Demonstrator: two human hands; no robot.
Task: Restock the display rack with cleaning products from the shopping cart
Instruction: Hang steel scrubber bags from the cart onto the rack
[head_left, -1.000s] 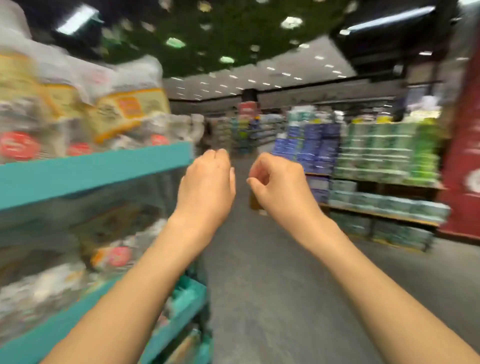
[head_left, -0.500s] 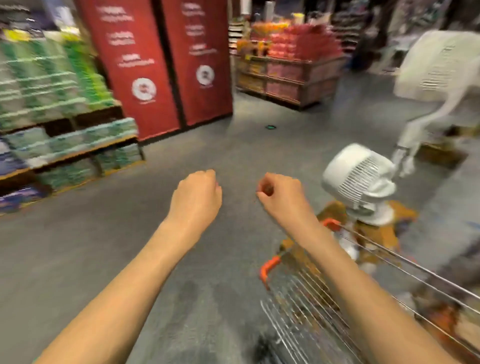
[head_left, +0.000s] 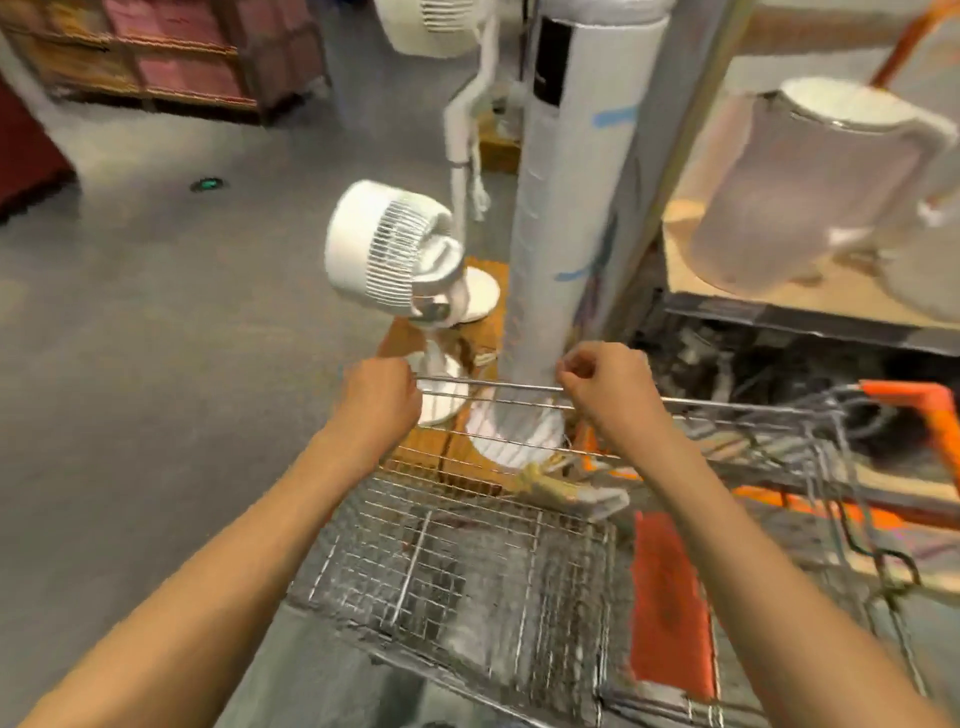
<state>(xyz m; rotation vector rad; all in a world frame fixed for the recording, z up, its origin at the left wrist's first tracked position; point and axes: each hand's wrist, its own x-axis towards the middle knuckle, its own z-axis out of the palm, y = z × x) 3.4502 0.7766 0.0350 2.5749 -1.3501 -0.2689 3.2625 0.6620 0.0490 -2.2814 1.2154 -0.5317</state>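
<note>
Two bare hands reach forward over one wire shopping cart. The left hand is curled into a loose fist at the cart's thin top rail; its fingers are hidden behind its back, so whether they grip the rail cannot be told. The right hand is also curled, thumb against bent forefinger, just above the same rail; whether it pinches the wire cannot be told either.

The cart is a shiny metal grid of fine crossed wires, with one orange plastic corner guard well to the right of the right hand and one flat orange flap below the right forearm. One pale, crumpled packet lies inside the cart just below the right wrist; it is too blurred to tell what it is.

Beyond the hands stand two white fans: one round-caged and ribbed, above the left hand, and a second only partly in view at the upper edge. Between the hands, past the rail, rises one tall smooth grey cylinder on a round white foot. Up and to the right of the right hand, one frosted white jug with a handle sits on a plywood shelf. The floor left of the left hand is smooth grey.
</note>
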